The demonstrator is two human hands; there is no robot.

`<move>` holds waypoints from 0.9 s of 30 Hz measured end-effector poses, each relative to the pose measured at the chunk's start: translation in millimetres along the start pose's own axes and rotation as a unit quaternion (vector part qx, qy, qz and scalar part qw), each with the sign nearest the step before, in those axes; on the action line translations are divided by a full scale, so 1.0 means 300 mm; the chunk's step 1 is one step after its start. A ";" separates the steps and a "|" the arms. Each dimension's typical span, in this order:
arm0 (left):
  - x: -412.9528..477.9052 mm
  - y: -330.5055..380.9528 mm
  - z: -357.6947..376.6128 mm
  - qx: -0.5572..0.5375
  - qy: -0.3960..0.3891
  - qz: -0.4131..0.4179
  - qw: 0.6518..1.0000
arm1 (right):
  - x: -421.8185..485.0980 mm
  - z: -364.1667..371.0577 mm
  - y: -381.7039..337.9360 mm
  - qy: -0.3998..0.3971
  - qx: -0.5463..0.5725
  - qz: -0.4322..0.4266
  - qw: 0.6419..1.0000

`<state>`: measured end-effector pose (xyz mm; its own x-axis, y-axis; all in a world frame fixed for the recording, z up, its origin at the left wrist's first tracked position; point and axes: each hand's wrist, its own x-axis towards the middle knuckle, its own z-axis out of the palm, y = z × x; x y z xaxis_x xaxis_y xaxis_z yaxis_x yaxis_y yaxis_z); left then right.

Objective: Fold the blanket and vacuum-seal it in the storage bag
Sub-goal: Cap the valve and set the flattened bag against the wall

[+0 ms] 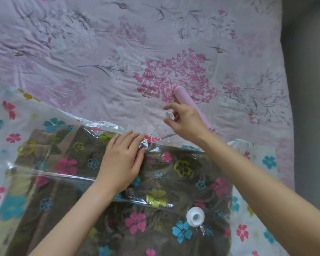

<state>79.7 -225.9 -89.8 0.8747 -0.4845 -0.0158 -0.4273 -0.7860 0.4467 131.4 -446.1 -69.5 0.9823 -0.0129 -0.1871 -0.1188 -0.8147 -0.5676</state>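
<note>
A clear storage bag (44,174) printed with coloured flowers lies on the bed, and a folded brown blanket (85,206) sits inside it. The bag's white round valve (195,217) faces up at the lower right. My left hand (121,161) rests flat on the bag near its far edge, fingers straight. My right hand (185,121) reaches out over the bed beyond the bag, thumb and fingers spread around a small white round piece (170,115) without plainly gripping it. A pink tube-shaped pump (183,97) lies on the bed just behind that hand.
A pink floral quilt (118,52) covers the bed beyond the bag. The bed's right edge (288,89) drops to a grey floor (310,108). The bag's white flowered margins spread out at left and right.
</note>
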 end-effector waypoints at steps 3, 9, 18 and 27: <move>-0.041 0.049 -0.011 0.005 -0.008 0.005 1.000 | -0.152 -0.085 -0.046 0.013 0.035 0.004 0.999; -0.209 0.196 -0.009 0.020 -0.022 0.044 0.999 | -0.533 -0.149 -0.065 0.045 0.144 0.111 0.982; -0.516 0.280 0.116 0.066 -0.033 0.104 0.992 | -0.895 0.066 0.058 0.069 0.143 0.176 0.971; -0.695 0.281 0.186 0.085 -0.041 0.096 0.991 | -0.961 0.247 0.116 0.198 0.045 0.046 0.978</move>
<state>-151.4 -212.5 -98.9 0.7546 -0.6558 -0.0210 -0.6227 -0.7258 0.2923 -166.7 -427.8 -94.5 0.9437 -0.3223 0.0741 -0.2045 -0.7449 -0.6350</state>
